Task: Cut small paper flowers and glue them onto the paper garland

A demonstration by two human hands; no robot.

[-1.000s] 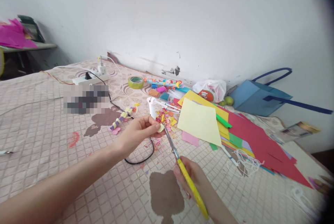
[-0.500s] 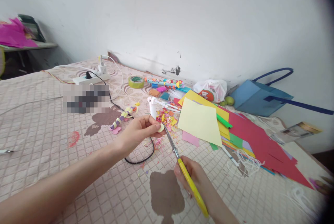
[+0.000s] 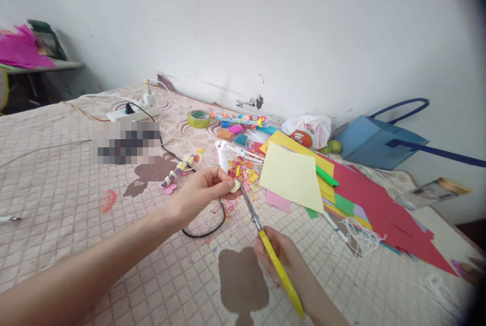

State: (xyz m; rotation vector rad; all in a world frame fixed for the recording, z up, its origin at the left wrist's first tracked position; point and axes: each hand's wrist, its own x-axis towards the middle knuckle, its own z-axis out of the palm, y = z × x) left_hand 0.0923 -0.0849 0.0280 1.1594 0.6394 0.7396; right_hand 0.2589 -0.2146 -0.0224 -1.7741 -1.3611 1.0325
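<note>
Between thumb and fingers, my left hand [image 3: 212, 186] pinches a small pale yellow piece of paper [image 3: 235, 186]. My right hand [image 3: 283, 251] is wrapped round the yellow handles of a pair of scissors [image 3: 276, 261]. The metal blades lie close together, with their tips against or right beside the paper piece; whether they touch it I cannot tell. Just beyond my fingers stands a white glue gun [image 3: 222, 156], next to a heap of colourful paper scraps [image 3: 245, 171]. A pale yellow paper sheet [image 3: 290, 176] lies to the right of the scissor blades.
A purple and yellow paper-wrapped stick [image 3: 179, 170] and a black cord lie left of my hands. Behind are a tape roll [image 3: 199, 119] and a power strip [image 3: 133, 111]. Coloured sheets, white string [image 3: 362, 235] and a blue bag [image 3: 379, 141] are on the right.
Both hands stay almost where they were, still holding the paper piece and the scissors. The whole view has shifted very slightly.
</note>
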